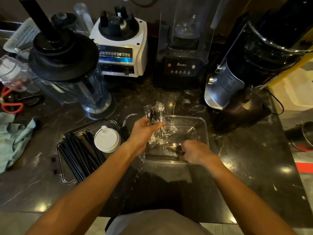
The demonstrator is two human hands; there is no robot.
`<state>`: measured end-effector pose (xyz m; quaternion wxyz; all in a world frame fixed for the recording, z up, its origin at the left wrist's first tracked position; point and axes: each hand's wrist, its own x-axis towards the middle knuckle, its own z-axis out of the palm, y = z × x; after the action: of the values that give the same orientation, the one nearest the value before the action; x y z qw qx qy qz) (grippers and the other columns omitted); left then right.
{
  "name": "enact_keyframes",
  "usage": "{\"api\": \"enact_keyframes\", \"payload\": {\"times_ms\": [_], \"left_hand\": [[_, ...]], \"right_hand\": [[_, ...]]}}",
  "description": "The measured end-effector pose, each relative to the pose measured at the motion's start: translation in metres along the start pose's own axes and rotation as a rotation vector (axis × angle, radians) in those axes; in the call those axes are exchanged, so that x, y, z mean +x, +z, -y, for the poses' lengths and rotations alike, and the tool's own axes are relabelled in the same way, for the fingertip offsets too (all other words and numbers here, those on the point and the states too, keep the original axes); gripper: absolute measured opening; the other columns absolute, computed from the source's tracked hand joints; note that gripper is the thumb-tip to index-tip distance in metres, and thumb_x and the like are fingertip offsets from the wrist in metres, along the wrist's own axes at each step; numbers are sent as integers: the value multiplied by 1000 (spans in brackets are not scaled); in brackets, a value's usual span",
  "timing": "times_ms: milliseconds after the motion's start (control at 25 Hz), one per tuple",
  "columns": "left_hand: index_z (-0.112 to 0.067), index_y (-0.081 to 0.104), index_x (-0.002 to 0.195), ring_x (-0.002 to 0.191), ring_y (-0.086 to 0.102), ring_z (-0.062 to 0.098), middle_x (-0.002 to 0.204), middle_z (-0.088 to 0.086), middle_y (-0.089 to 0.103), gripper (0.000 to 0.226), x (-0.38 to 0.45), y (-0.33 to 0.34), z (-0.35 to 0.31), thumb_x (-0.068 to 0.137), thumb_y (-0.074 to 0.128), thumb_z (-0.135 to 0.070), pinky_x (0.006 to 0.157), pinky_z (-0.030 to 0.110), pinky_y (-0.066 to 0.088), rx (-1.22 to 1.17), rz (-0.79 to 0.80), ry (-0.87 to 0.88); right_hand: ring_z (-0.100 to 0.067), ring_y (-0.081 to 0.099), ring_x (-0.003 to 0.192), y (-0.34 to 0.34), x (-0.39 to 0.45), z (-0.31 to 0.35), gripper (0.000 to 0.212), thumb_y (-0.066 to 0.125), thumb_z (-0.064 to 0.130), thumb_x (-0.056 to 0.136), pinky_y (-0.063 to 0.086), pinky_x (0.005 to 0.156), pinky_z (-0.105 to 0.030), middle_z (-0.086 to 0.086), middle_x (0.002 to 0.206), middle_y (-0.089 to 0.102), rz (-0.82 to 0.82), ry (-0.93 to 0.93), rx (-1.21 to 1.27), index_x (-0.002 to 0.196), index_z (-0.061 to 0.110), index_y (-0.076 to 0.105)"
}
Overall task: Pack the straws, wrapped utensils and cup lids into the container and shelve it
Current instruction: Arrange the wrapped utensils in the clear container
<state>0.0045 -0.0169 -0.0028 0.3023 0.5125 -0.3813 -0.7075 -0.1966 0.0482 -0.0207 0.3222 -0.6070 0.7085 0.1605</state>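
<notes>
A clear plastic container [202, 126] sits on the dark marble counter in front of me. My left hand [145, 128] grips a bunch of wrapped utensils [155, 112] in clear film, held above the container's left side. Inside the container's near edge, my right hand [194, 151] pinches another wrapped black utensil [177, 150]. To the left lies a second clear tray [61, 160] holding several black straws [79, 153] and a stack of white cup lids [107, 139].
Along the back stand a blender jug [71, 73], a white blender base [122, 46], a black blender [183, 53] and a grinder [245, 70]. A green cloth [15, 138] and scissors [11, 106] lie left. A metal pot [303, 136] stands right.
</notes>
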Motion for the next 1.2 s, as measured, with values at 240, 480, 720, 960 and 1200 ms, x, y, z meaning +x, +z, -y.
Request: {"api": "enact_keyframes", "payload": {"times_ms": [240, 480, 720, 960, 1200], "left_hand": [[-12, 72, 99, 109, 74, 17, 108, 13, 79, 9, 3, -6, -4, 92, 72, -7, 89, 23, 46, -14, -23, -2], [-22, 69, 76, 99, 75, 8, 98, 7, 80, 23, 4, -8, -8, 91, 74, -6, 80, 16, 47, -31, -51, -15], [-18, 74, 76, 101, 75, 26, 101, 14, 79, 20, 5, -25, -16, 91, 73, -5, 97, 42, 53, -111, -120, 17], [-11, 74, 92, 82, 77, 17, 93, 9, 80, 12, -2, -35, -16, 93, 69, 0, 77, 31, 58, -153, -140, 34], [0, 71, 109, 91, 77, 27, 108, 24, 76, 16, -4, -32, -7, 94, 67, 1, 83, 42, 64, -168, -115, -25]], "right_hand": [[-25, 65, 110, 9, 16, 10, 21, 71, 18, 93, 52, 96, -39, -4, 116, 69, 18, -32, -107, 113, 13, 68], [-20, 65, 88, -7, 28, -2, 14, 72, 8, 91, 50, 71, -31, -6, 100, 69, 122, -71, 552, 101, 16, 64], [-9, 63, 83, -20, 36, 17, 32, 65, 14, 97, 47, 68, -26, 8, 94, 64, -15, -255, 186, 124, 31, 61], [-25, 68, 99, -8, 37, 46, 48, 59, -1, 94, 53, 99, -42, -8, 103, 70, -94, -360, -200, 138, 16, 52], [-24, 67, 110, -4, 29, 35, 27, 64, 9, 95, 50, 105, -44, -6, 135, 57, -125, -333, -225, 120, 18, 69]]}}
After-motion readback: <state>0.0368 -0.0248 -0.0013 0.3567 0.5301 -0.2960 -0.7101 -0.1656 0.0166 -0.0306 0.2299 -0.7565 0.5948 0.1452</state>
